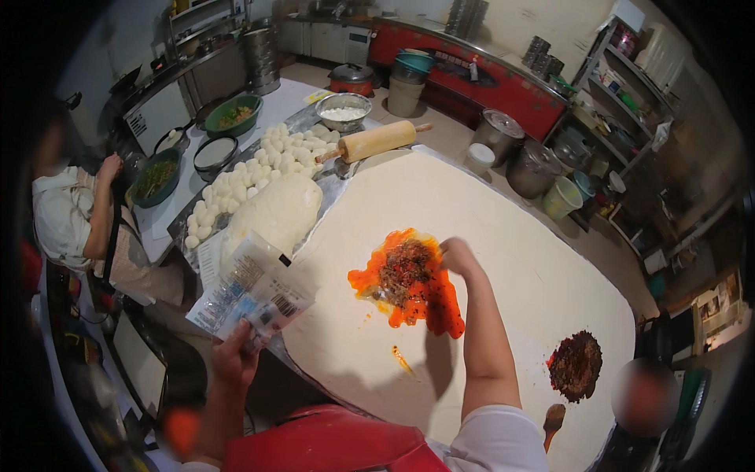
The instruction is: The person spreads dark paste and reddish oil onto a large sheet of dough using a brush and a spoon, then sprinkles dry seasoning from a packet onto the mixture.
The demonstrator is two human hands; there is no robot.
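Observation:
My left hand (236, 351) grips a clear plastic packet (253, 295) that bears printed writing and a barcode. Over the middle of a wide rolled-out dough sheet (519, 259), my right hand (457, 256) hangs with its fingers curled downward; whether they pinch anything cannot be seen. Just left of those fingers is a pool of orange-red oil (427, 301), topped with brown ground seasoning (407, 265). A dark heap of chili paste or spice (575, 366) sits at the sheet's right. Below it lies a wooden spoon or spatula (553, 422).
A large dough lump (277, 212), several small dough balls (283, 150) and a rolling pin (377, 143) lie beyond the sheet. A metal bowl of flour (344, 112) stands behind. At left, a person (76, 218) stands beside green basins (154, 177). Metal pots (532, 168) line the floor at right.

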